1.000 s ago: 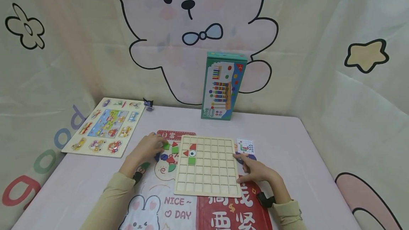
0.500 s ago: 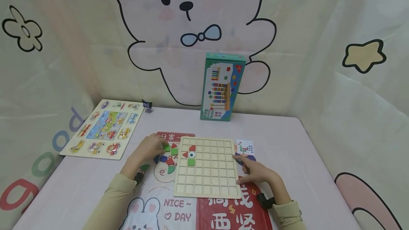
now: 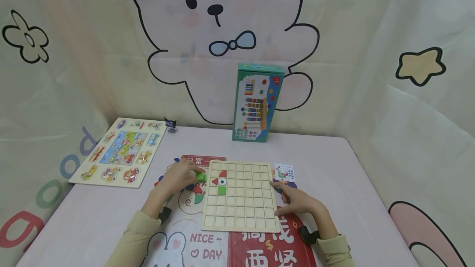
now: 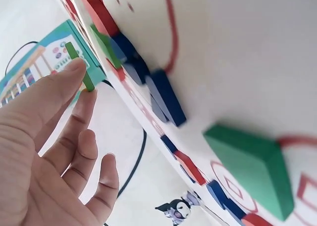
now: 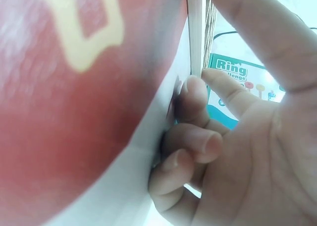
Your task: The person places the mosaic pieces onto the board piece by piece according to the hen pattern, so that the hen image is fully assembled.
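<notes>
Four pieces sit in cells of the wooden grid board (image 3: 245,199): red wedge (image 3: 223,174), red triangle (image 3: 215,181), eye tile (image 3: 222,181), green square (image 3: 222,190). We note the left hand (image 3: 179,175) pinching a green piece (image 4: 88,82) just left of the board; the right hand (image 3: 302,201), thumb and forefinger apart, touches its right edge.

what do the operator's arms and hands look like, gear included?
Left sleeve and right sleeve: plain khaki-beige, the right with small, illegible dark marks. Black wrist unit on each wrist. Left hand and right hand: ungloved.
</notes>
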Demonstrator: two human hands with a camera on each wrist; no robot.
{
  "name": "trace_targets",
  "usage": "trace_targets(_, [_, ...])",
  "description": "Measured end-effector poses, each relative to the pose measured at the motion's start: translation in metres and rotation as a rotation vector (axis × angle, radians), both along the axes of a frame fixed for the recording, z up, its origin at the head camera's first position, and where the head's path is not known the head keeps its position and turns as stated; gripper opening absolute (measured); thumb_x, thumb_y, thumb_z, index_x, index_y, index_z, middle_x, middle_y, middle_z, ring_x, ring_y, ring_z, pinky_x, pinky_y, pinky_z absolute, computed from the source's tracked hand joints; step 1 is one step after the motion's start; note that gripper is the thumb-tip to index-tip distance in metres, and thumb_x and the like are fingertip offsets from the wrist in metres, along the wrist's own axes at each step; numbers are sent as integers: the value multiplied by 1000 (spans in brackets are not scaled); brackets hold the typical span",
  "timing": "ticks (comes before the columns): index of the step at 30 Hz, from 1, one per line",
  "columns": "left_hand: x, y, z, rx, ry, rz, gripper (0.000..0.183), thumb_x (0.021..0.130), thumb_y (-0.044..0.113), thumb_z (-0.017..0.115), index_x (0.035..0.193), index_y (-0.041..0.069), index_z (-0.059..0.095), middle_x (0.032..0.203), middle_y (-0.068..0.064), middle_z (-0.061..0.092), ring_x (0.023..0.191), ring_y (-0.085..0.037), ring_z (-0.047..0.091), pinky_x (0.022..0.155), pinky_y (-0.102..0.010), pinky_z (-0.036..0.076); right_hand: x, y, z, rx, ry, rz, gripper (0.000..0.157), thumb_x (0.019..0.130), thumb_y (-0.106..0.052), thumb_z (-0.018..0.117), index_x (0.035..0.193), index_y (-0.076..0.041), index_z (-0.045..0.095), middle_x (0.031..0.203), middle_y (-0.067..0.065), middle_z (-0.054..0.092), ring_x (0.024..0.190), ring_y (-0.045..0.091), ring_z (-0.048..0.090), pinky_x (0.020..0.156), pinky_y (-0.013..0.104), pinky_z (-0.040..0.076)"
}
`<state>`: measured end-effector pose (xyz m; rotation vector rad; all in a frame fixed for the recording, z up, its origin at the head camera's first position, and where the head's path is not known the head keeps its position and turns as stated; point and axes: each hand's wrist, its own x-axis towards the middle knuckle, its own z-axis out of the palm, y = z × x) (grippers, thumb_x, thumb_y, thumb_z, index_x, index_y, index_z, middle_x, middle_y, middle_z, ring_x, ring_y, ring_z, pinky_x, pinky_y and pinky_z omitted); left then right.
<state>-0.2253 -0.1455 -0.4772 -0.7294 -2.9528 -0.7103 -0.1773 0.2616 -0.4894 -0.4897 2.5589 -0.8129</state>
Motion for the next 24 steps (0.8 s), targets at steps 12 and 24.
trace_targets(12, [13, 20, -7, -13, 39, -36, 24, 77, 22, 74, 100, 20, 72, 103, 5, 66, 105, -16, 55, 95, -41, 41, -1, 1, -1, 0, 0, 9, 91, 68, -43, 78, 143, -17, 34, 77, 4, 45, 65, 11, 41, 52, 22, 36])
trace_targets(24, [24, 33, -5, -20, 58, -93, 24, 75, 21, 74, 99, 22, 72, 96, 8, 65, 90, -11, 52, 78, -36, 41, -1, 0, -1, -4, -2, 3, 90, 68, -42, 78, 143, -17, 34, 77, 4, 44, 65, 12, 40, 52, 22, 36])
